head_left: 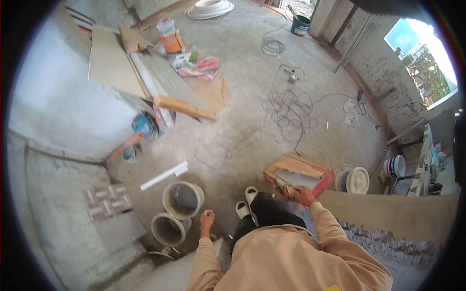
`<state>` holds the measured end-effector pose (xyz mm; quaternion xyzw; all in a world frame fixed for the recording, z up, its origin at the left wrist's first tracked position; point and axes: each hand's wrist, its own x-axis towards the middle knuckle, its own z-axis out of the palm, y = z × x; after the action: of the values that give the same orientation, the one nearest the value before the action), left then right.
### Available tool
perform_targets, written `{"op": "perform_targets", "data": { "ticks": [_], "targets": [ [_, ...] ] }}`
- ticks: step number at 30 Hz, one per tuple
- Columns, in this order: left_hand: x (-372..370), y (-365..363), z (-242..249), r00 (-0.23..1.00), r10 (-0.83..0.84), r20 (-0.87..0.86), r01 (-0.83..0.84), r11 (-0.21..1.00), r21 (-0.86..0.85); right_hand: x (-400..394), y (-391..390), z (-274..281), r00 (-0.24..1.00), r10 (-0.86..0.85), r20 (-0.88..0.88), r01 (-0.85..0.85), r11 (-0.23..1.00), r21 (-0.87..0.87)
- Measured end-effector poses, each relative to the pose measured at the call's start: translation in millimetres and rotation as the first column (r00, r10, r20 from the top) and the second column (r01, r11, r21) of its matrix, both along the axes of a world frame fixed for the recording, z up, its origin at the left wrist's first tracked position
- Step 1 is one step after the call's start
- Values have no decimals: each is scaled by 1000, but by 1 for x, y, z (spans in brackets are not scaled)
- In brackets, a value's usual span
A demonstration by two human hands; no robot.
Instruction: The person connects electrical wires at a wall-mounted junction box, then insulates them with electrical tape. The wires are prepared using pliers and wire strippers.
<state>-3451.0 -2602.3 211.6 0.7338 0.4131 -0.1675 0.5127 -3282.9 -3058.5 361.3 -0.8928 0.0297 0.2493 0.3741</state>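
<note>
My left hand [207, 220] hangs at my left side, just right of two round buckets, its fingers curled; what it holds, if anything, is too small to name. The upper bucket [198, 190] and the lower bucket [156, 224] stand side by side on the floor. My right hand [304, 195] reaches forward over a torn cardboard box [310, 168] with red sides. Its fingers are closed around something reddish-brown [283, 186] at the box's near left corner, too small to make out.
White strips [165, 175] lie beyond the buckets. A lidded bucket [358, 180] stands right of the box. Tangled cable [291, 109] covers the floor ahead. Boards [114, 60] lean at the left wall, and a tile sheet [108, 200] lies on the left ledge.
</note>
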Motion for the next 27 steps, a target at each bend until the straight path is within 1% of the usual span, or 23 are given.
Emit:
{"op": "perform_targets", "data": {
  "ticks": [1,2,3,5,6,8,10,11,12,13,14,15,16,18,20,21,22,25,26,27],
  "targets": [
    [23,9,-1,1000,0,6,0,1000,-21,14,3,5,1000,-8,-16,8,1000,5],
    [47,17,-6,1000,2,8,-2,999,-44,22,-8,-24,1000,8,20,-6,997,-73],
    [71,24,-8,1000,6,9,-5,998,-66,24,-27,-65,998,27,54,-18,988,-150],
    [124,30,-8,999,-36,3,36,999,-7,31,-55,-119,997,35,-71,-52,966,-255],
    [148,31,-8,999,-54,-6,55,998,21,37,-65,-136,978,17,-207,-85,943,-321],
    [195,27,-5,998,-50,-41,50,999,14,47,-90,-189,899,-42,-437,-171,884,-436],
    [246,25,-10,996,-51,-74,52,999,12,89,-94,-212,854,-8,-519,-237,883,-404],
    [257,25,-19,993,-57,-107,58,998,8,109,-101,-217,822,-2,-570,-266,883,-386],
    [280,23,-21,988,-68,-136,69,998,0,151,-118,-258,688,-135,-714,-176,923,-344],
    [307,22,-12,981,-135,-138,136,991,-5,179,-125,-294,497,-241,-834,-74,946,-317],
    [336,20,-3,970,-199,-139,199,980,-15,238,-80,-242,770,-140,-622,-87,943,-321],
    [358,17,7,958,-251,-136,249,968,-32,300,-53,-209,892,-100,-441,-58,942,-331],
    [382,15,8,948,-291,-133,293,956,-6,367,-37,-180,973,-41,-226,-39,940,-339],
    [448,22,-3,939,-329,-97,336,939,66,495,-12,-163,999,33,-17,-35,986,-160],
    [520,32,-13,922,-388,10,386,920,67,608,32,-117,988,-141,64,136,988,77],
    [557,38,-16,910,-410,61,406,911,77,660,55,-87,972,-221,74,202,958,205],
    [601,39,-14,898,-439,24,432,892,132,705,72,-72,971,-199,133,164,959,231],
    [738,50,-6,919,-391,-50,391,920,-1,818,101,-83,949,-117,291,62,980,191],
    [782,55,-12,903,-428,-28,429,902,58,847,104,-94,956,-118,270,69,981,183],
    [824,60,-27,908,-418,-23,419,905,74,871,104,-108,960,-123,250,81,982,173]
  ]
}}
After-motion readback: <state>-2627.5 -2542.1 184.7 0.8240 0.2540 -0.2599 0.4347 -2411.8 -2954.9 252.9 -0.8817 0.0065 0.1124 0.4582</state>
